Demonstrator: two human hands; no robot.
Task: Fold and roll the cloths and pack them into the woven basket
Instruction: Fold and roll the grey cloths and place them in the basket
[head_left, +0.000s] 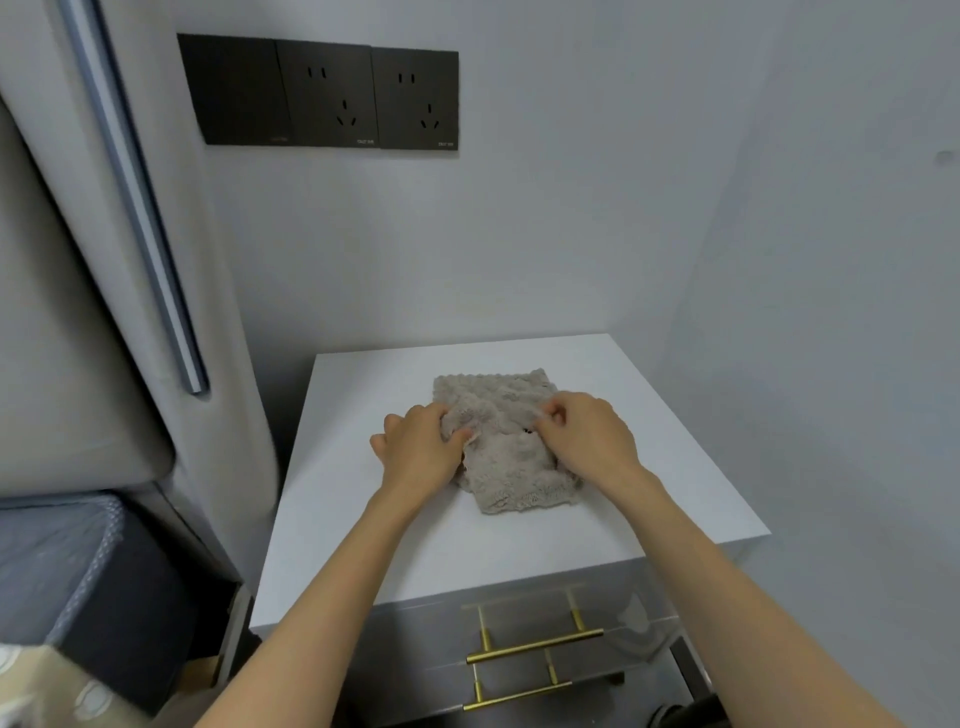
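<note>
Cloth (506, 457) lying mid-surface (363, 545), nearer the far edge. Left grip (418, 447) and right grip (587, 439), fingers curled, each pinch bunched fabric at opposite side edges. For a neat fold, carry both edges over together, aligned, then press flat.

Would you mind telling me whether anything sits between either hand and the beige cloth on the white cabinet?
Nothing visible does: the left hand and right hand both grip the cloth on the cabinet top.
</note>
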